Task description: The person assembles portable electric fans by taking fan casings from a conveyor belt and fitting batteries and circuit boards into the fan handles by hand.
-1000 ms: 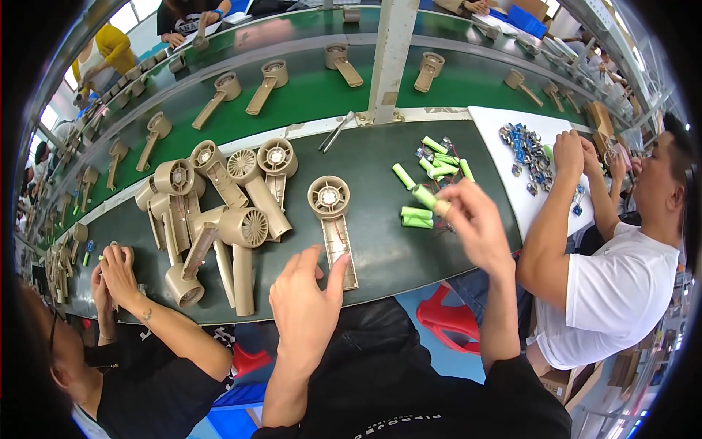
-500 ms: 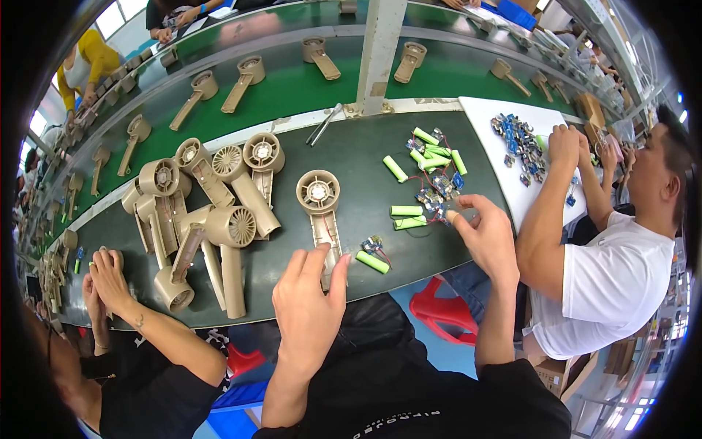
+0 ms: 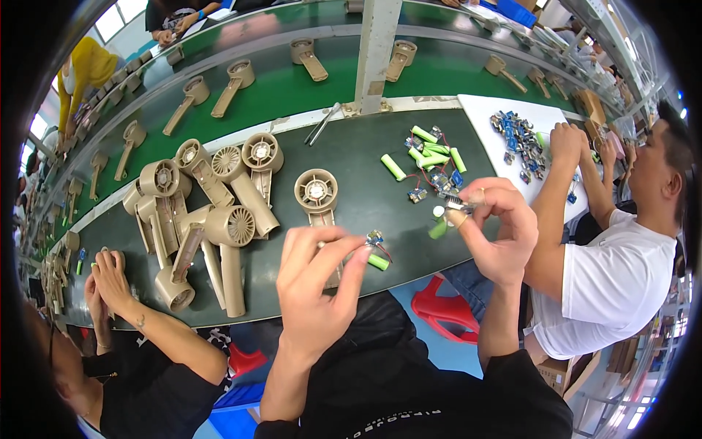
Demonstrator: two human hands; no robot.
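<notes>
My left hand (image 3: 316, 274) has its thumb and forefinger closed at the edge of a small blue circuit board (image 3: 374, 238). Red and dark wires join that board to a green cylindrical battery (image 3: 379, 262), partly covered by my thumb. In a pinch, my right hand (image 3: 504, 227) holds another small circuit board (image 3: 452, 203) above the table; a green battery (image 3: 438, 229), smeared by motion, hangs below. Beyond my left hand lies a beige handheld fan housing (image 3: 316, 192) with an open handle, which the hand partly hides. Behind my right hand is a pile of green batteries (image 3: 433, 155) wired to boards.
Several beige fan housings (image 3: 232, 225) are heaped at left. Tweezers (image 3: 322, 124) lie by the far edge. A green conveyor (image 3: 285, 80) carries more housings behind a metal post (image 3: 374, 66). Co-workers sit on both sides; a white board (image 3: 479, 121) with circuit boards is at right.
My right hand has lifted a circuit board with its battery off the table. My left hand has moved right from the fan handle to the near board. Housings on the conveyor have shifted left.
</notes>
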